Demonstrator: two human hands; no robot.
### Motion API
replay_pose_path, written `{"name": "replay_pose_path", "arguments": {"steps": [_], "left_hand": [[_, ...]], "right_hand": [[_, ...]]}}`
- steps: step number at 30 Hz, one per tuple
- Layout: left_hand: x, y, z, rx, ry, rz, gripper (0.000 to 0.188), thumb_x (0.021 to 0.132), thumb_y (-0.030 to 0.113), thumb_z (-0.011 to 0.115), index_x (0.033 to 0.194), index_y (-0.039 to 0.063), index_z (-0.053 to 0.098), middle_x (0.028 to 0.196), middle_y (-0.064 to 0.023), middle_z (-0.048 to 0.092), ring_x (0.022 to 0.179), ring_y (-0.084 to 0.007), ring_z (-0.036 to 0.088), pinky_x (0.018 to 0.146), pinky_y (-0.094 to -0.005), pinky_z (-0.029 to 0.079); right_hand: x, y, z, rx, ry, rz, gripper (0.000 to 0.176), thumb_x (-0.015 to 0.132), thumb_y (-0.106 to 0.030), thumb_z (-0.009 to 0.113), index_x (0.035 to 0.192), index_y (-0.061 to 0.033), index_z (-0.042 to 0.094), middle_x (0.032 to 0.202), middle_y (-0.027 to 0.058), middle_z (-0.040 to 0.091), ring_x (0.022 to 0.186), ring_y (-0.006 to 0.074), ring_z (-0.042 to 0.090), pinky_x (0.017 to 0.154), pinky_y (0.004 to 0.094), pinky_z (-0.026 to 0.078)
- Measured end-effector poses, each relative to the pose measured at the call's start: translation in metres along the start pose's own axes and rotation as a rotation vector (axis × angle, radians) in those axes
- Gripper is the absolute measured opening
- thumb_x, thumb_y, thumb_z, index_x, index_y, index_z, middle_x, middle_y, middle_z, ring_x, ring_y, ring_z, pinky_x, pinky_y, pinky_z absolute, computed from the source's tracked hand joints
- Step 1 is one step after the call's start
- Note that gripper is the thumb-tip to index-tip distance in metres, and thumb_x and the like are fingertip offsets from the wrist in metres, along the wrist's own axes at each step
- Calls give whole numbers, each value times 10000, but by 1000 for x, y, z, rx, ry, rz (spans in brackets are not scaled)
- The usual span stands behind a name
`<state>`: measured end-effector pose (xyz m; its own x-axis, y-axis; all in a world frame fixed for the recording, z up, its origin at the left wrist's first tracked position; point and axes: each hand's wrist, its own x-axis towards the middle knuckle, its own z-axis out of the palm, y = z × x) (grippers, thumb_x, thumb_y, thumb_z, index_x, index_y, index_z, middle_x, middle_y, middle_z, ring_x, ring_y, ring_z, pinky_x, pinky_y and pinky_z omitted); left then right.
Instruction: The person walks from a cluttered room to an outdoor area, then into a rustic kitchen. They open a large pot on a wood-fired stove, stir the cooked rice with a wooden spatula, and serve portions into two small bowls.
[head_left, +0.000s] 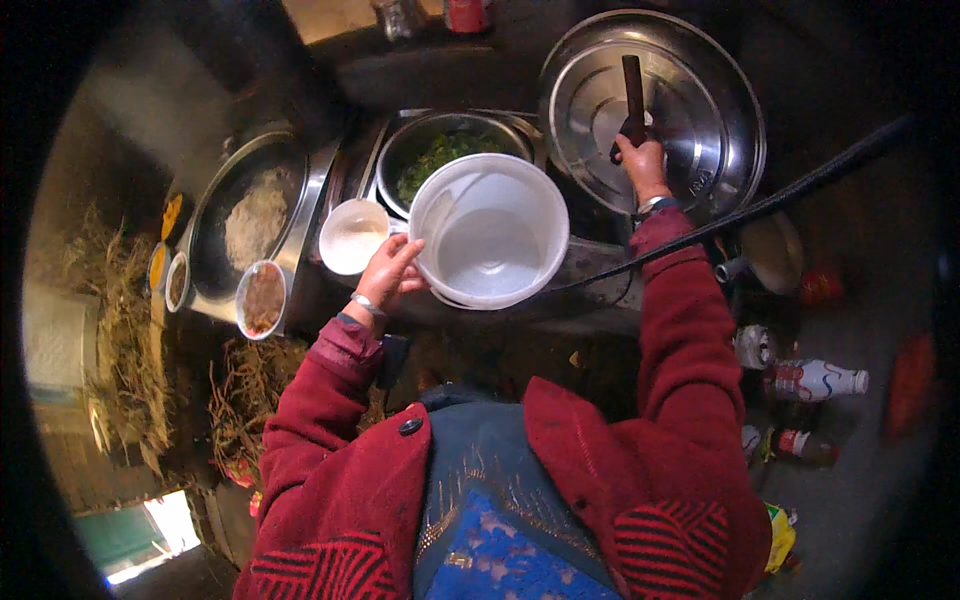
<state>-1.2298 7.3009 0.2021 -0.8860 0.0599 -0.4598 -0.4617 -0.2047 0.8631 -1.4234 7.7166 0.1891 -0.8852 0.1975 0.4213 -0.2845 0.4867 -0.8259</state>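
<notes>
My left hand (391, 276) grips the near left rim of a white plastic bucket (491, 259), tilted so its inside faces me. Whether the bucket holds liquid, I cannot tell. Behind it, partly covered, is a metal basin of leafy greens (442, 161). A small white bowl (354, 236) lies just left of the bucket. My right hand (643, 161) is closed around the dark handle of a large round metal lid (720, 112) at the upper right.
At left, a wide metal pan (206, 217) holds a pale dough-like mass, with a bowl of reddish-brown food (261, 298) beside it. Dry brushwood (127, 337) lies further left. A black hose (795, 191) crosses at right, near bottles and cans (817, 380).
</notes>
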Motion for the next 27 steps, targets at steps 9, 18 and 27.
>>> {"name": "replay_pose_path", "arguments": {"steps": [9,18,27], "left_hand": [[-6,2,-11,9,-29,-25,458,859,303,632,1217,85,448,994,-52,613,754,-161,645,625,-301,534],[-13,7,-8,34,-22,-52,507,865,338,620,1252,76,423,1010,-63,603,754,-171,641,628,-307,549],[-16,5,-12,54,-34,-48,551,867,377,608,1272,69,396,968,-92,591,729,-182,632,634,-324,554]], "right_hand": [[-10,-78,-46,50,60,60,427,810,-426,647,693,-19,697,481,46,531,423,144,524,459,299,410],[15,-35,-31,38,93,61,406,794,-399,679,736,2,660,540,53,564,440,139,531,446,276,420],[22,-12,-37,20,-18,347,380,797,-382,691,831,-5,657,607,48,592,507,133,570,460,266,429]]}}
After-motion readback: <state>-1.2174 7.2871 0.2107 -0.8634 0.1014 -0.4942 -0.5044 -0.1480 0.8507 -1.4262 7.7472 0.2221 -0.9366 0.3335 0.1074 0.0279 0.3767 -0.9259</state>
